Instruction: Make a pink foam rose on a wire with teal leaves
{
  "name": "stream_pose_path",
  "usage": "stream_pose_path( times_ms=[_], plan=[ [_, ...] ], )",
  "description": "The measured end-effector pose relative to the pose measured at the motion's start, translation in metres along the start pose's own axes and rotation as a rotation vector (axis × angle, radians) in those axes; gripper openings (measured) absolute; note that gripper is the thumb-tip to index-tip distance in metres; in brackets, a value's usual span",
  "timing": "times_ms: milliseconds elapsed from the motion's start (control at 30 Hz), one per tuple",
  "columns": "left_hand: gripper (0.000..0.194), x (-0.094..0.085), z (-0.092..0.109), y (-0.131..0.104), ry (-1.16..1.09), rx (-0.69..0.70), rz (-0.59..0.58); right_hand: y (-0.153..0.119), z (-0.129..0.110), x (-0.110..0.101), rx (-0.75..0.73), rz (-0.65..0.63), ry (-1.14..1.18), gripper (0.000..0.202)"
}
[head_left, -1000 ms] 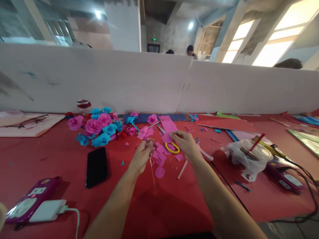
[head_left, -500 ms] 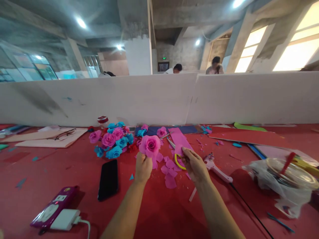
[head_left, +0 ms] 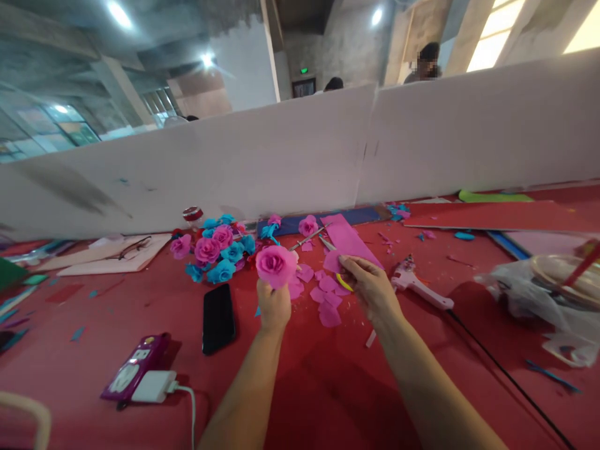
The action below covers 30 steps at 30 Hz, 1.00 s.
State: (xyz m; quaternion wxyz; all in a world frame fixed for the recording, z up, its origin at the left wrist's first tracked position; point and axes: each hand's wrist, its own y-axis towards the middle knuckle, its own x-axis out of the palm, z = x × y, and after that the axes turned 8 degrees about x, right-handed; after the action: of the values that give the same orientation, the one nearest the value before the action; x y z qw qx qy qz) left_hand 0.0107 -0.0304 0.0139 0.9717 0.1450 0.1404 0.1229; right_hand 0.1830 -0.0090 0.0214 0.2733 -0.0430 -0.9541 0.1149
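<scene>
A pink paper rose (head_left: 275, 265) stands upright in my left hand (head_left: 274, 305), whose fingers are wrapped round its base below the bloom. Between the thumb and fingers of my right hand (head_left: 370, 284) is a pink paper petal (head_left: 332, 260). Loose pink petals (head_left: 328, 299) lie on the red table between and in front of my hands. Scissors (head_left: 345, 282) with a yellow handle are partly hidden behind my right hand. Beyond them lies a strip of pink paper (head_left: 349, 236). A glue gun (head_left: 422, 287) rests just right of my right hand.
A bunch of pink and blue paper flowers (head_left: 220, 253) sits at back left, near a black phone (head_left: 219, 319). A purple power strip (head_left: 135, 369) with a white charger is at front left. A bowl in a plastic bag (head_left: 553, 300) stands right. A white partition (head_left: 281, 162) borders the back.
The view has tilted and shifted downward. My left hand has tipped the rose so its face shows more from above; both hands keep their hold.
</scene>
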Motion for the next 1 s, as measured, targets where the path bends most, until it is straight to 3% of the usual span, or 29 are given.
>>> stream_pose_path(
  times_ms=[100, 267, 467, 700, 900, 1000],
  plan=[
    [0.013, 0.005, -0.002, 0.001, -0.084, 0.089, 0.167, -0.003, 0.0, 0.003, -0.006, -0.005, 0.03, 0.024],
    [0.008, 0.012, 0.001, 0.002, -0.267, 0.048, 0.211, -0.008, -0.004, 0.005, 0.007, 0.009, 0.092, 0.022],
    [0.009, 0.015, 0.004, 0.001, -0.201, 0.078, 0.07, -0.014, -0.01, 0.007, -0.025, 0.039, 0.151, 0.024],
    [0.012, 0.017, -0.01, -0.004, -0.048, 0.141, 0.094, -0.013, -0.011, 0.005, -0.057, 0.033, 0.148, 0.024],
    [0.017, 0.016, -0.001, -0.007, -0.027, 0.343, 0.043, -0.008, -0.007, 0.003, -0.035, 0.061, 0.177, 0.027],
    [0.017, 0.017, -0.002, -0.005, -0.075, 0.314, 0.006, -0.007, -0.005, 0.002, -0.032, 0.055, 0.169, 0.028]
  ],
)
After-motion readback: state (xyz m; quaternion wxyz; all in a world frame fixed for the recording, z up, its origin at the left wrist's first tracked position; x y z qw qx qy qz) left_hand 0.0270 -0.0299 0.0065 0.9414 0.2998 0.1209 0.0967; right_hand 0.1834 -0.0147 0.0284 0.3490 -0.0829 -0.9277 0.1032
